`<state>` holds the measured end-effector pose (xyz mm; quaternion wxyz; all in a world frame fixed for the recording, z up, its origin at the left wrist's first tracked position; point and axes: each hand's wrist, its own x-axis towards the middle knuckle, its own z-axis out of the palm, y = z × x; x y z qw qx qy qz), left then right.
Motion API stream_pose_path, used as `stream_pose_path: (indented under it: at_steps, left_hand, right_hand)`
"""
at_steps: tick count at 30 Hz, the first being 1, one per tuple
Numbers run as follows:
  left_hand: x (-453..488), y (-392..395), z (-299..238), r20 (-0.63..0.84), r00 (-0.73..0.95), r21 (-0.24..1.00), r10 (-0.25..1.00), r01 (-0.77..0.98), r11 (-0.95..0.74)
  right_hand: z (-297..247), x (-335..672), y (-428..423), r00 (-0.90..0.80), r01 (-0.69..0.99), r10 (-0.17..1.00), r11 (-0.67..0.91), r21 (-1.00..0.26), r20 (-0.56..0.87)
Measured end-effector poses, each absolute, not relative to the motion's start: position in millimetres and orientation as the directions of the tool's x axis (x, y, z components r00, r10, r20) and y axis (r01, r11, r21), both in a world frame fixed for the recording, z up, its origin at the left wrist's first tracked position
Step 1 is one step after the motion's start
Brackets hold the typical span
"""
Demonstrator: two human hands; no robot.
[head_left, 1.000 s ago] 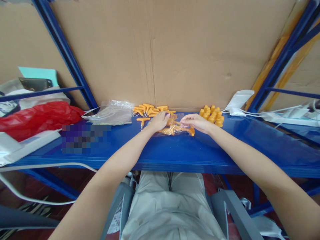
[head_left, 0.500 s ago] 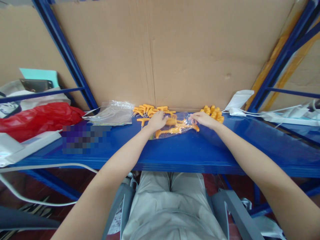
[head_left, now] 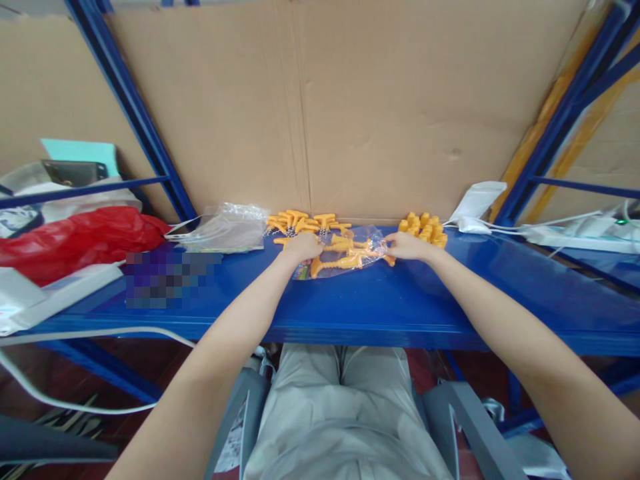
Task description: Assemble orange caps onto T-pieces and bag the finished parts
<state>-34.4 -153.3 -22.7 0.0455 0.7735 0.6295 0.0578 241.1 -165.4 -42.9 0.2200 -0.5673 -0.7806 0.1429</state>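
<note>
Your left hand lies knuckles up at the left end of the clear plastic bag, fingers curled down onto its edge and pinching it. Your right hand meets the bag's right end in the same way, fingers bent and closed on the plastic there. Both forearms run up from the bottom corners and converge toward the bag, elbows wide, wrists low over the blue shelf, so the bag sits stretched between your two hands.

That bag lies flat on the shelf, toward its back edge, and several orange plastic pieces show through it. Just behind your left hand is a loose heap of orange T-shaped parts, touching the cardboard backing. Just behind your right hand sits a cluster of orange caps; whether your knuckles touch it cannot be told.

Left of the T-shaped parts rests a pile of empty clear bags, and further left a red plastic bag. White cables trail along the shelf to your right.
</note>
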Motion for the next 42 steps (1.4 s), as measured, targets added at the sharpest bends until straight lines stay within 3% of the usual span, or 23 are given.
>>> stream_pose_path:
  at_steps: [7,14,27,35,42]
  left_hand:
    - [-33,-150,-25,0.060,0.214,0.094,0.975,0.971,-0.219]
    - [-31,-150,-28,0.100,0.198,0.102,0.975,0.973,-0.208]
    - [-32,-151,-28,0.151,0.185,0.194,0.971,0.958,-0.212]
    - [-27,-152,-29,0.340,0.405,0.275,0.849,0.821,-0.501]
    - [-22,-159,-30,0.343,0.564,0.284,0.751,0.700,-0.655]
  right_hand:
    - [-45,231,-169,-0.092,0.716,0.981,0.186,-0.673,0.173]
    - [-50,220,-175,-0.109,0.459,0.988,0.151,-0.875,0.113]
    - [-50,214,-181,-0.282,0.378,0.958,0.165,-0.911,0.057]
    - [-47,211,-184,-0.199,0.409,0.980,0.102,-0.907,0.021]
    - [-48,213,-183,-0.223,0.404,0.974,0.133,-0.905,0.044]
